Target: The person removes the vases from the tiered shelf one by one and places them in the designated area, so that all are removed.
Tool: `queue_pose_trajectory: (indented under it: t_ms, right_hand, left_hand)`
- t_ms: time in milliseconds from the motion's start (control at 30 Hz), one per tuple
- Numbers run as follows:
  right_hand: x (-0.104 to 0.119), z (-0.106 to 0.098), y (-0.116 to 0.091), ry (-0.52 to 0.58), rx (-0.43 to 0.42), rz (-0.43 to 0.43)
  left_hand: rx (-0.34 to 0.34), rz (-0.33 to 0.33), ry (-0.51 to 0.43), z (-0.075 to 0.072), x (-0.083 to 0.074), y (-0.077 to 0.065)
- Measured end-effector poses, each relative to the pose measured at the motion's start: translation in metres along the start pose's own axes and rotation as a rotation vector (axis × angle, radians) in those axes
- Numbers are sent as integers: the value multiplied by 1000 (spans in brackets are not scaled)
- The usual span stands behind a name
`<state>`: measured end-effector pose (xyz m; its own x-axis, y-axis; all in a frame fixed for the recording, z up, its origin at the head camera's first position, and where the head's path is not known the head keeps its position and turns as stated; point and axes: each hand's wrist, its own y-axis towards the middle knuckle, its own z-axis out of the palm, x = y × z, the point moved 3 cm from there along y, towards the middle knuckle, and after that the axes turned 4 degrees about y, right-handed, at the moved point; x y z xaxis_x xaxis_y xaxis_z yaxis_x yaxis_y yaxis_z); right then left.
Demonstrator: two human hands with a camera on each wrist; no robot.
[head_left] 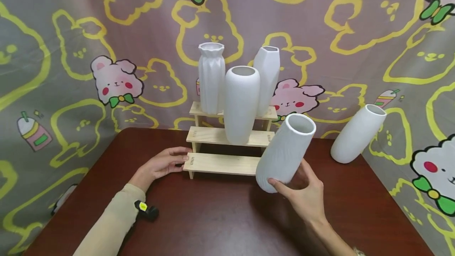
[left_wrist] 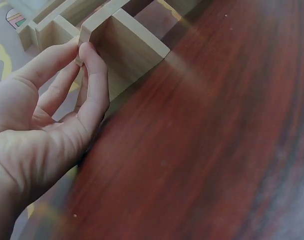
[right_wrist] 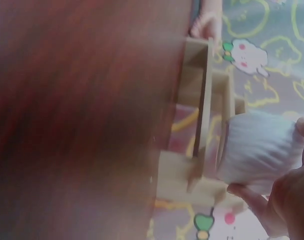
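My right hand grips a white ribbed vase near its base. The vase leans to the right and overlaps the right end of the lowest step in the head view. At the far left end of that step, my left hand pinches the edge of the wooden three-step stand; its thumb and fingertips show on the board in the left wrist view. A smooth white vase stands on the middle step. Up on the top step are a pleated white vase and a faceted white vase.
Another white vase is at the right back edge of the dark red-brown table. A patterned curtain with cartoon animals hangs close behind and along both sides. A black strap device is on the left wrist.
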<state>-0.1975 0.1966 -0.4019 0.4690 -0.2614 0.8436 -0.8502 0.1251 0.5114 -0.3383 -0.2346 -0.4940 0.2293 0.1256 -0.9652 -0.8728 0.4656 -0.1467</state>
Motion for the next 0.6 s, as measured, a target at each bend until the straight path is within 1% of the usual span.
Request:
queue_pose_trajectory:
  t_ms: [100,267,433,600]
  right_hand:
    - [12,-8,4,9,-34,-1]
    - [30,-21,16,-36,-99,-16]
    - [28,-33,34,-50,-140,-7]
    - [18,-42,48,-112,-170,2]
  left_hand:
    - [20,26,-19,-1,0,0]
    - [36,43,-25,-2,0,0]
    - [43,50,-25,-1,0,2]
    - [56,45,-30,-2,4,2]
